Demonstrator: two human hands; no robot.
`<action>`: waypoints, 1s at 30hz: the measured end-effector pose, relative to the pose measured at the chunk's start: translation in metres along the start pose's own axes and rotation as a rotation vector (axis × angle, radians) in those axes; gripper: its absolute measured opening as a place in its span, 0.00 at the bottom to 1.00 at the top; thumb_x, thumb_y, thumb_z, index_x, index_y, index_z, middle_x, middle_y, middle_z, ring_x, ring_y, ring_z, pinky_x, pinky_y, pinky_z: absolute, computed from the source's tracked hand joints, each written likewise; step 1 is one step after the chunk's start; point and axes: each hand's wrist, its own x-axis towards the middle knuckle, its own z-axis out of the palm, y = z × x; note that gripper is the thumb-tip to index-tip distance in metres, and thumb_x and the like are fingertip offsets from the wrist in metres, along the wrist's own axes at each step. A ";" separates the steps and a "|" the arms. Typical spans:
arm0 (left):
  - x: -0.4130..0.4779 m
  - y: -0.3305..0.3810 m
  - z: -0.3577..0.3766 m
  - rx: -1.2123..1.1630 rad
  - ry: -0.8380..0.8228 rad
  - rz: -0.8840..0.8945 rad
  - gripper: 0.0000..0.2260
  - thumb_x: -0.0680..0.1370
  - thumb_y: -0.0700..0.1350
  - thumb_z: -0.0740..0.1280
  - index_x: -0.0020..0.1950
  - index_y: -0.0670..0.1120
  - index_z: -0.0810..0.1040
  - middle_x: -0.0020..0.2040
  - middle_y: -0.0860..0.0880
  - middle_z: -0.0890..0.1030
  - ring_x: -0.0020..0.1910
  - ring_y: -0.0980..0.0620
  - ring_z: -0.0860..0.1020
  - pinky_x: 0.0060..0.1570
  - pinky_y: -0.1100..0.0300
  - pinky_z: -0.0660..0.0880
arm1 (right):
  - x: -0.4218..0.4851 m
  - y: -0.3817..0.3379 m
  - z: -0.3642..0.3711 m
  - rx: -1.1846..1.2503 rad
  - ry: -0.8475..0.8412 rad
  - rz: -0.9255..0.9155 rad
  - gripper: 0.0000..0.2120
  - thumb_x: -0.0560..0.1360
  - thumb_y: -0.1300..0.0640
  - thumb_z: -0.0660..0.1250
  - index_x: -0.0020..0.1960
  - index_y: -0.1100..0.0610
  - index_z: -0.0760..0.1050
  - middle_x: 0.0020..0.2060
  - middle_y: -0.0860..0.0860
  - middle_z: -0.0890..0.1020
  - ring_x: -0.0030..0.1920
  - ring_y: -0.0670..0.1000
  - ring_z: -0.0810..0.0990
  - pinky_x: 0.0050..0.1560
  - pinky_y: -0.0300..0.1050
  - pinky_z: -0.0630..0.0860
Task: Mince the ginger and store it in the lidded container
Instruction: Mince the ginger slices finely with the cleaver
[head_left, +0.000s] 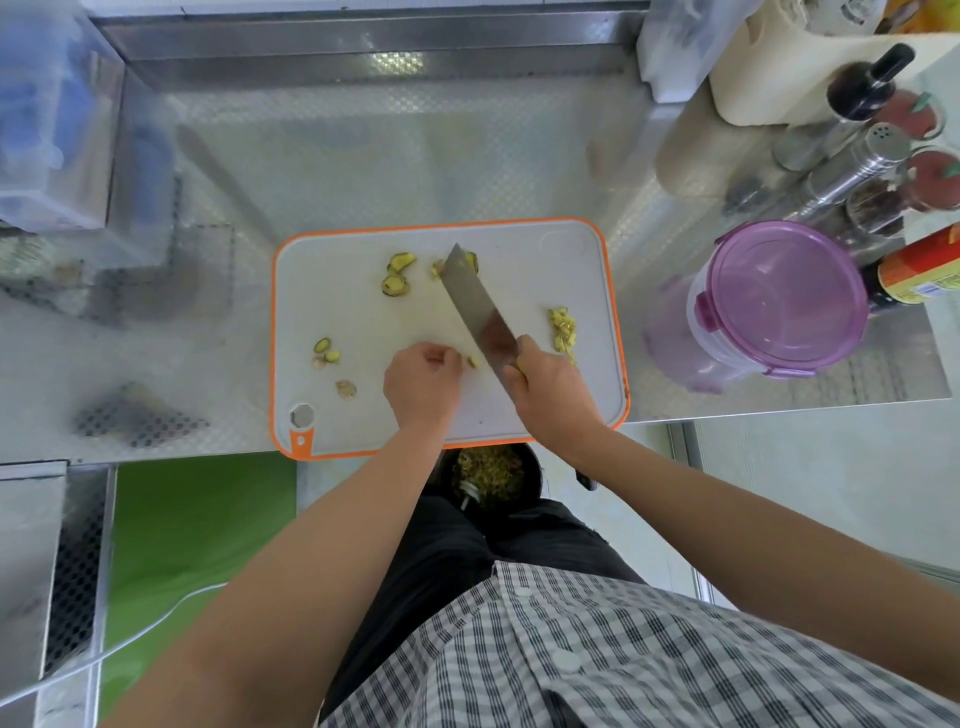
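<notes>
A white cutting board with an orange rim (582, 244) lies on the steel counter. My right hand (550, 387) grips the handle of a cleaver (480, 309), whose blade slants over the board's middle. My left hand (421, 379) has curled fingers pinching a small ginger piece (471, 362) just left of the blade. Ginger slices (397, 273) lie at the board's back, more ginger pieces (327, 353) at the left. A pile of cut ginger strips (563, 327) sits to the right. The purple lidded container (779, 299) stands closed, right of the board.
Spice shakers (852, 156), a dark bottle (867, 78) and a red-labelled bottle (919, 270) crowd the back right. A clear plastic box (52, 130) stands at the back left. A dark bin with scraps (488, 475) sits below the counter's front edge.
</notes>
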 end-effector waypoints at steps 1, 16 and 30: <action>0.000 0.001 -0.003 0.018 0.041 0.005 0.07 0.74 0.45 0.64 0.41 0.47 0.82 0.34 0.52 0.83 0.40 0.49 0.81 0.47 0.55 0.77 | -0.003 -0.001 0.001 -0.012 -0.024 -0.020 0.06 0.80 0.58 0.57 0.52 0.61 0.65 0.33 0.53 0.70 0.34 0.56 0.69 0.33 0.46 0.64; -0.011 0.020 0.018 0.213 0.080 0.172 0.06 0.78 0.44 0.62 0.48 0.45 0.78 0.40 0.53 0.76 0.40 0.53 0.72 0.40 0.62 0.63 | -0.012 0.056 -0.019 0.049 0.130 0.238 0.07 0.79 0.60 0.56 0.44 0.60 0.61 0.28 0.51 0.65 0.33 0.59 0.67 0.34 0.48 0.62; 0.076 0.065 0.017 0.714 0.118 0.699 0.15 0.76 0.39 0.63 0.63 0.44 0.76 0.56 0.40 0.75 0.57 0.38 0.69 0.57 0.50 0.66 | 0.023 0.038 -0.028 0.240 0.099 0.282 0.05 0.77 0.56 0.56 0.51 0.56 0.66 0.32 0.59 0.73 0.30 0.63 0.75 0.29 0.61 0.76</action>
